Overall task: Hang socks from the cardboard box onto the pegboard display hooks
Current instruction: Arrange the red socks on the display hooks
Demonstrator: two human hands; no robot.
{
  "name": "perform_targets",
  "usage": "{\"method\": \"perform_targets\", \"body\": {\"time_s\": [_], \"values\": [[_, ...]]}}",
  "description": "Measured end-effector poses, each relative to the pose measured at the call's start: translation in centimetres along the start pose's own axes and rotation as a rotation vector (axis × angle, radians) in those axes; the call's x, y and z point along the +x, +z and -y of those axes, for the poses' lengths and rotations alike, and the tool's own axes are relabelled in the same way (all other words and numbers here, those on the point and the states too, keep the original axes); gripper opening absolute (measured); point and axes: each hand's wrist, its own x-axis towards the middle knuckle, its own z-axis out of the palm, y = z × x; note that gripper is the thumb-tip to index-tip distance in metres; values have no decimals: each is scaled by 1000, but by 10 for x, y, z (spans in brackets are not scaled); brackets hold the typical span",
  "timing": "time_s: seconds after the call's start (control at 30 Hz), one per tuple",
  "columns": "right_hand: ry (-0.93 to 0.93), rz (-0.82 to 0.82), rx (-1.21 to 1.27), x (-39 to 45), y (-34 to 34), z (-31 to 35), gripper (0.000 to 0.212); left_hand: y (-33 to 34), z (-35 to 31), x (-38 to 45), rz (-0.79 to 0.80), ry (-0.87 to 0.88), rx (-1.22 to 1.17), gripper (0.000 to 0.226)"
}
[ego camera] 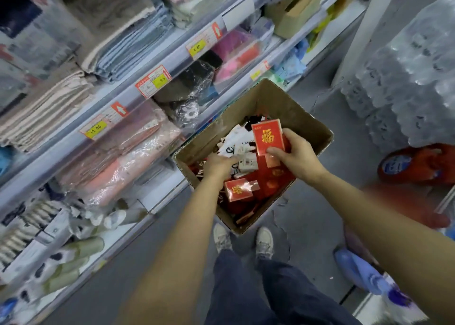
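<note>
An open cardboard box (pixel 290 108) stands on the floor in front of my feet, filled with several sock packs, red ones and white ones. My right hand (pixel 296 156) holds a red sock pack (pixel 268 137) with a gold character, lifted over the box. My left hand (pixel 218 164) reaches down into the pile, its fingers among the white sock packs (pixel 240 147); what it holds is hidden. Another red sock pack (pixel 238 189) lies on top near the front. No pegboard or hooks are in view.
Shelves (pixel 138 95) with folded towels, wrapped textiles and price tags run along the left. Wrapped bottle packs (pixel 413 78) stand at the right, with a red bag (pixel 423 164) and blue items (pixel 357 270) on the floor. My shoes (pixel 264 242) touch the box's near corner.
</note>
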Motion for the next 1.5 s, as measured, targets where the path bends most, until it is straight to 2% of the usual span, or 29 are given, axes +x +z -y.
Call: {"method": "perform_targets", "body": {"time_s": [0.1,0.23,0.27,0.33,0.37,0.47,0.53,0.63,0.73,0.8,0.9,0.97,1.1,1.3,1.5], "values": [[7,-27,60,3,-12,0,41,35,42,-7,36,-286,-204,28],[-6,-33,88,8,-22,-2,43,59,65,-10,-176,-424,-377,42],[-10,-35,88,10,-23,-3,45,61,66,-11,-188,-457,-409,43],[-13,-42,97,11,-24,-6,50,72,57,-17,-106,-412,-402,15],[-15,-47,105,12,-23,-7,53,77,59,-14,-122,-390,-415,12],[-5,-60,143,13,-16,-10,58,87,65,-8,-206,-374,-183,39],[8,-65,164,15,-14,-13,59,86,52,-13,-271,-379,-375,41],[36,-69,195,15,-12,-16,60,87,52,-8,-266,-413,-410,39],[67,-60,234,16,-13,-15,63,85,46,-7,-218,-352,-664,38],[84,-51,255,17,-15,-13,66,79,36,-7,-350,-359,-730,37],[99,-48,314,18,-17,-7,66,61,24,-10,-514,-169,-626,37],[88,-40,346,17,-16,-1,65,43,21,-18,-537,-47,-487,31],[41,-21,364,13,-8,13,63,11,20,-24,-548,129,-358,29],[-61,41,351,-3,12,44,52,-35,17,-50,-450,296,-556,35],[-188,70,391,-30,40,85,52,-96,31,-83,-241,399,-788,63]]}}
